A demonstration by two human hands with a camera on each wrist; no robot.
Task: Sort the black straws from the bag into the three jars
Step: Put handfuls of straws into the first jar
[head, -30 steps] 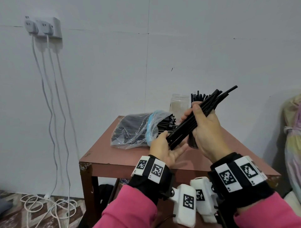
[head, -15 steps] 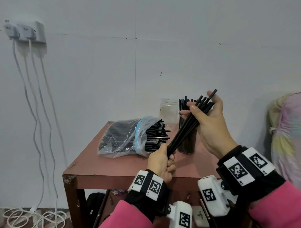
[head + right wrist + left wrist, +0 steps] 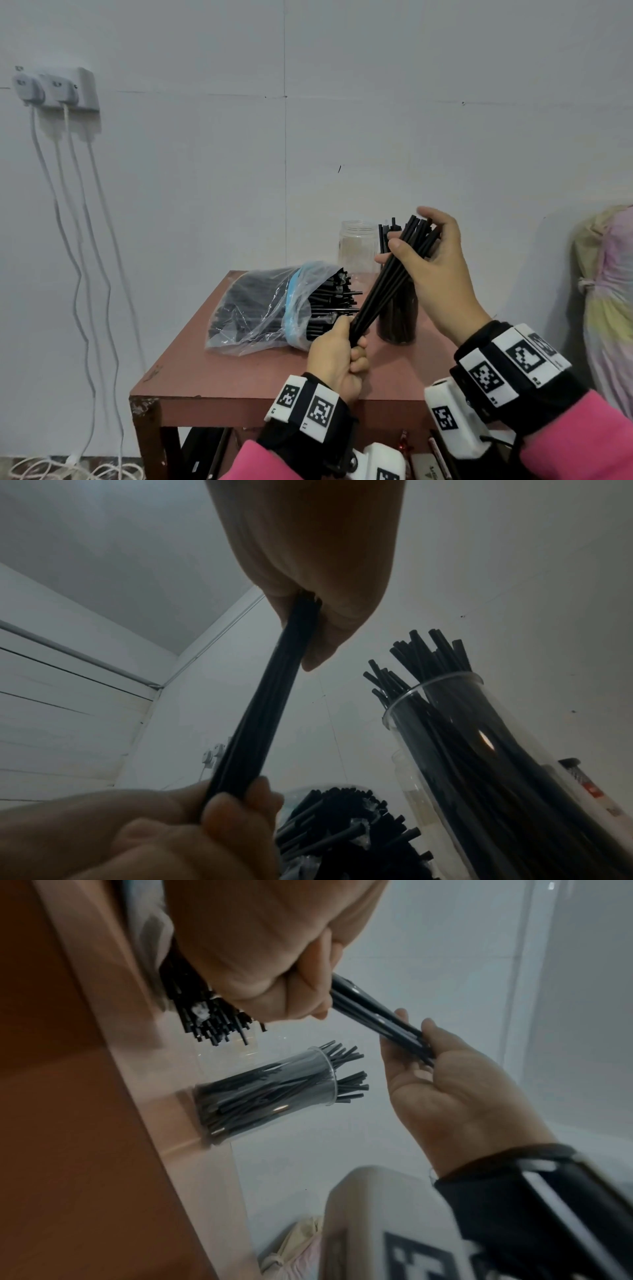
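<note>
A bundle of black straws (image 3: 383, 284) slants up to the right above the red table (image 3: 239, 377). My left hand (image 3: 337, 356) grips its lower end (image 3: 232, 772) in a fist. My right hand (image 3: 431, 253) holds the upper end, thumb and fingers curled round the tips (image 3: 407, 1039). Behind the bundle stands a jar packed with black straws (image 3: 399, 318), seen again in the wrist views (image 3: 267, 1096) (image 3: 496, 750). An empty clear jar (image 3: 358, 250) stands further back. The clear plastic bag of straws (image 3: 270, 305) lies on its side to the left, mouth facing the jars.
The table's front edge (image 3: 205, 407) is close to my wrists. A wall socket with white chargers (image 3: 54, 89) and hanging cables sits at the upper left. A pale cloth bundle (image 3: 609, 301) stands at the right. Items lie on a shelf under the table.
The left hand has gone from an open palm under the bundle to a fist round its lower end. The bundle has tilted more upright, with the right hand now cupping its top.
</note>
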